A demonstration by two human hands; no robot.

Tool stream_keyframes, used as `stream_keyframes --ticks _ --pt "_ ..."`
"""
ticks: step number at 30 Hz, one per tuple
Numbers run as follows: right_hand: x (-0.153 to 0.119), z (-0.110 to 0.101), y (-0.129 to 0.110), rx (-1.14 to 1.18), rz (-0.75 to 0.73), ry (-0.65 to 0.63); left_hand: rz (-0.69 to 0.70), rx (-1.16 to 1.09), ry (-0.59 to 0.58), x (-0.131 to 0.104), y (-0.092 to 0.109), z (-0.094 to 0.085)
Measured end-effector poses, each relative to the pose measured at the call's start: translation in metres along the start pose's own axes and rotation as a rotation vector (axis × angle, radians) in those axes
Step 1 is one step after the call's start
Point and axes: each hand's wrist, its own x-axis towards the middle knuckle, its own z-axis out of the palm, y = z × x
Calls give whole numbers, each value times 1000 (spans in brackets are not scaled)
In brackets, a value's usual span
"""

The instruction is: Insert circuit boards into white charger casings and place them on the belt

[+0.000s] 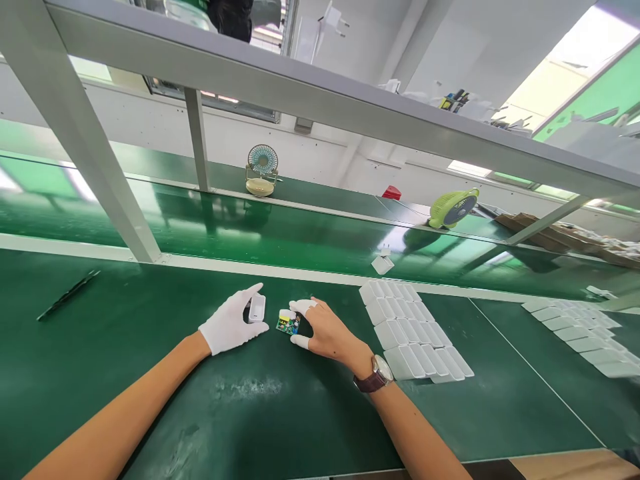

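Note:
My left hand (233, 322), in a white glove, has its thumb and fingers around a small white plastic case (257, 308), whose open side faces up. My right hand (325, 328) wears white finger cots and a wristwatch. Its thumb and forefinger grip the right edge of a small green circuit board (289, 322) with a yellow-wrapped part on it. The board is a short gap to the right of the white case, and the two do not touch.
Rows of white cases (410, 327) lie right of my right hand, with more (580, 333) farther right. Black tweezers (69, 295) lie at the left. Behind are a white adapter (383, 264) on the green belt (310, 250), two fans and a shelf frame overhead.

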Motion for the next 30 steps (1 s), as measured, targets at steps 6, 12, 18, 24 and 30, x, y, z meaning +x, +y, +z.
stream_keyframes --ticks 6,12,18,24,30 --pt "3 -20 3 76 -14 -117 -129 -32 -46 -3 9 -5" --pt "-3 -12 1 249 37 -102 -149 -10 -54 0 11 -5" --pt "-2 8 7 490 15 -29 -121 52 -22 1 8 -2" --pt "-7 6 0 699 43 184 43 93 44 -3 3 1" --pt "-12 -2 -18 816 66 354 203 83 92 -7 2 5"
